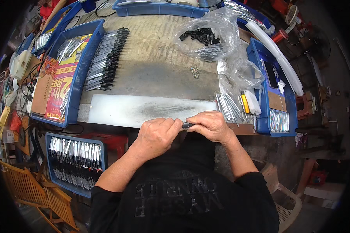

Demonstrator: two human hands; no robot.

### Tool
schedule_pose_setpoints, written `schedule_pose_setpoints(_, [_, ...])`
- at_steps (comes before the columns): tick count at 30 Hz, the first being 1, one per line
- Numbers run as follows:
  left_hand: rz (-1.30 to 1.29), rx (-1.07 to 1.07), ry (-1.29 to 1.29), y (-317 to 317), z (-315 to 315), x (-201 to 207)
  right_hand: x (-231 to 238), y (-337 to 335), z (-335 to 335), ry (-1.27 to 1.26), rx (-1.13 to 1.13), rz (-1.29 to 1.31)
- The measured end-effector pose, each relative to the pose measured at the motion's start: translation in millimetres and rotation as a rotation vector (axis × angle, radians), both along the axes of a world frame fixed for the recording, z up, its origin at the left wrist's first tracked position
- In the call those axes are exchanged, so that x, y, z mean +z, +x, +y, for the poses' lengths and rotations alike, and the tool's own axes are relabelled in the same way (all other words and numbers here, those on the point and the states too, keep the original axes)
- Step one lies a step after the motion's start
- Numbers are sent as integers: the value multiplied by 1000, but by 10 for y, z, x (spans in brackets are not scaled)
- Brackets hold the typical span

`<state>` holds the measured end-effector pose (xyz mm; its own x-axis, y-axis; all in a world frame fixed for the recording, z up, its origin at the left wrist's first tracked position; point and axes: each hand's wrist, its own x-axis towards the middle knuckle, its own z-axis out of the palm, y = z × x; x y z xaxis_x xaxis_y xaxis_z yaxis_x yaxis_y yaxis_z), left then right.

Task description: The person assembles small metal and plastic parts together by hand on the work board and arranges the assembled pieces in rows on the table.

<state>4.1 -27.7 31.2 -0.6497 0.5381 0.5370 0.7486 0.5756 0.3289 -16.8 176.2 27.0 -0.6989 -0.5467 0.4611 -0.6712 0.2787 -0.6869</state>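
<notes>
Both hands meet just over the table's front edge. My left hand (158, 134) is closed, its thumb and forefinger against one end of a short black pen part (187, 125). My right hand (210, 126) pinches the other end. The fingers hide most of this piece, so whether a whole pen runs into my left fist does not show. Right behind my hands lies a long white board (124, 110) with dark smudges. On the table at the left is a slanted row of clear pens with black ends (105, 62).
Blue trays (77, 91) with pen parts stand left and right. A lower blue tray (76, 163) holds many pens. At the right are a clear bag of black parts (208, 40), loose silvery rods (227, 106), a yellow-handled tool (245, 103) and small metal bits (194, 72).
</notes>
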Motion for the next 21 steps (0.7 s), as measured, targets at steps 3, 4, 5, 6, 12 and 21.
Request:
schedule_pose_setpoints(3, [28,3,-12,-12,8,-9,-10,-8,-3,-5,2,-6])
schedule_pose_setpoints(4, [35,8,-3,-14,12,-8,-13,-10,-4,-4,-5,-19])
schedule_pose_setpoints(5, [36,9,-3,-18,17,-9,-11,-12,-3,-2,-11,-30])
schedule_pose_setpoints(6, [30,26,-20,-26,23,-14,-8,-16,1,0,-11,-29])
schedule_pose_setpoints(12, [48,84,-18,-106,29,-179,-24,-85,147,-13,-57,-339])
schedule_pose_setpoints(21, [-3,165,23,-295,62,-431,-222,-445,279,31,-550,-362])
